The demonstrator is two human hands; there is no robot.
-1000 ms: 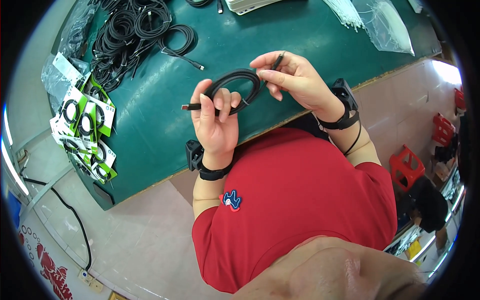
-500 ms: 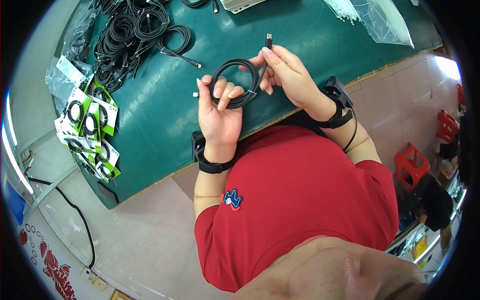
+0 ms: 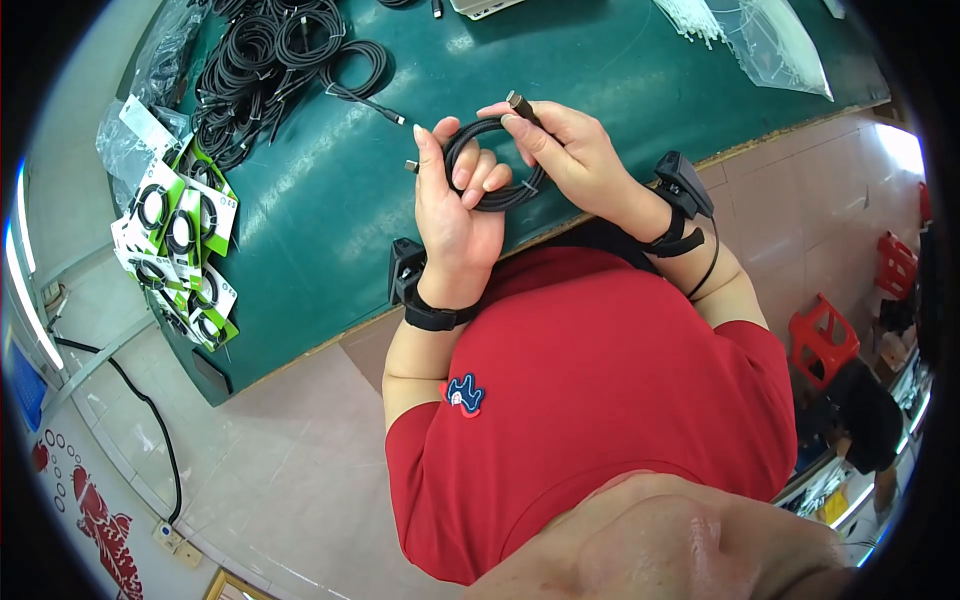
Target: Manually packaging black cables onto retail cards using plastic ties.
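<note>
A coiled black USB cable point(image 3: 502, 202) hangs between my two hands above the near edge of the green table. My left hand point(image 3: 460, 200) grips the coil's left side, with some fingers passing through the loop. One metal-tipped plug point(image 3: 411, 166) pokes out to the left of that hand. My right hand point(image 3: 570, 150) pinches the coil's upper right side between thumb and fingers. The cable's other plug point(image 3: 520, 106) sticks up beside the right thumb and forefinger. A thin tie seems to cross the coil at its lower right.
On the green table point(image 3: 330, 230), a heap of coiled black cables point(image 3: 250, 70) lies far left. Carded cable packs point(image 3: 180, 230) pile at the left edge, near clear plastic bags point(image 3: 150, 60). White zip ties point(image 3: 690, 20) and a clear bag point(image 3: 780, 45) lie far right.
Both hands have shifted slightly, the left one rightward with the coil. My right hand has come in against the coil, and the plug near it has tilted left and dropped lower.
</note>
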